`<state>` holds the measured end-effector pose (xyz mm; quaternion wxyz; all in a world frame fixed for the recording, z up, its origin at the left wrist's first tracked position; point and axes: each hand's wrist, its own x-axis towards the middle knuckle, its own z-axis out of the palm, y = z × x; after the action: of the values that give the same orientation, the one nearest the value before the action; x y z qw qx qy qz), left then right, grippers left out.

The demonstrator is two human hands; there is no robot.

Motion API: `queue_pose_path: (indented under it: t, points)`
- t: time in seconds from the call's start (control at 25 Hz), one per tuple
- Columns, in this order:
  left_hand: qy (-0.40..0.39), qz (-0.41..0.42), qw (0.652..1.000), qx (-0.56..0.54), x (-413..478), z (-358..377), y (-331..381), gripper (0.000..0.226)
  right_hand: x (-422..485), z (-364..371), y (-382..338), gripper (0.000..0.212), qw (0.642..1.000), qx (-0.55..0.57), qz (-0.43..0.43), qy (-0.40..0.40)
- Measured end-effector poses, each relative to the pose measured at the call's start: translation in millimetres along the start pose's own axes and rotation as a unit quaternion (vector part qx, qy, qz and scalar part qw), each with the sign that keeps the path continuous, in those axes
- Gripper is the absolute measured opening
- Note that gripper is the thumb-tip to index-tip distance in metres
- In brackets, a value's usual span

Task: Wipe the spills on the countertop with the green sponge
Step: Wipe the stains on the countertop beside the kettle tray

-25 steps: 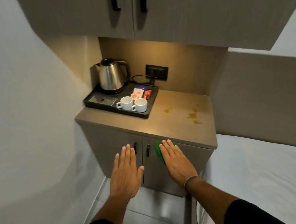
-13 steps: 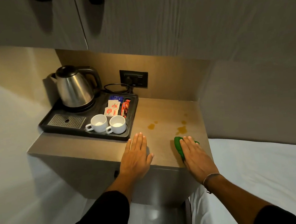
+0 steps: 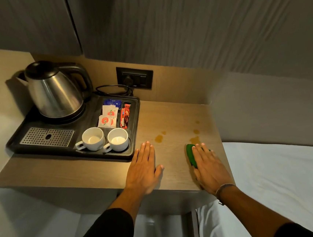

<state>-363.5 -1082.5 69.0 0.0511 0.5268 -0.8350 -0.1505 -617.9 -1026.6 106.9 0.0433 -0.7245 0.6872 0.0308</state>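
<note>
The wooden countertop (image 3: 170,115) carries amber spills: one patch (image 3: 159,138) near the middle and a second (image 3: 195,139) toward the right, with smaller drops (image 3: 196,131) behind it. The green sponge (image 3: 190,155) lies flat on the counter just in front of the right patch. My right hand (image 3: 208,164) presses on top of the sponge with flat fingers and covers most of it. My left hand (image 3: 143,169) rests palm down on the bare counter, fingers together, its tips just short of the middle patch and holding nothing.
A black tray (image 3: 135,149) on the counter's left holds a steel kettle (image 3: 53,92), two white cups (image 3: 93,138) (image 3: 118,139) and sachets (image 3: 107,117). A wall socket (image 3: 135,80) with a cord sits behind. Cabinets hang overhead. A white bed (image 3: 284,182) adjoins the right edge.
Both hands have moved up from in front of the cabinet doors onto the countertop. The sponge under my right hand has slid forward toward the right spill. The view has closed in.
</note>
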Motion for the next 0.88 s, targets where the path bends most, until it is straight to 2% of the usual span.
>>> queue_pose_path:
  t: [0.16,0.28,0.44,0.56,0.64,0.72,0.8,0.88]
  points:
    - [0.005,-0.010,1.000,0.003,-1.9,3.9,0.6,0.083,3.6,12.1,1.0,0.079,0.999,0.046,0.003,0.019]
    - [0.015,-0.010,1.000,-0.002,-1.9,6.6,1.2,0.083,6.6,22.1,-1.6,0.069,0.996,0.087,0.008,0.034]
    - [0.036,-0.003,0.999,-0.010,-3.3,11.8,-3.1,0.083,-17.8,35.5,44.7,0.067,0.994,0.080,-0.075,0.021]
    - [0.037,-0.002,0.999,-0.005,-2.2,14.1,-3.3,0.083,14.5,23.5,78.2,0.066,0.992,0.117,-0.009,0.039]
    - [0.038,-0.006,0.999,-0.005,-1.4,16.0,-1.9,0.083,47.4,13.5,63.1,0.066,0.990,0.133,0.015,0.040]
    - [0.037,-0.014,0.999,-0.011,-1.3,16.7,-1.7,0.083,45.5,21.5,39.1,0.068,0.990,0.119,-0.059,0.040]
    - [0.033,-0.014,0.999,-0.017,-1.5,17.2,-2.8,0.082,10.5,36.7,45.9,0.072,0.983,0.114,-0.144,0.029]
    - [0.037,-0.014,0.999,-0.021,-1.3,18.3,-3.2,0.082,-4.8,35.6,81.7,0.072,0.981,0.106,-0.159,0.036]
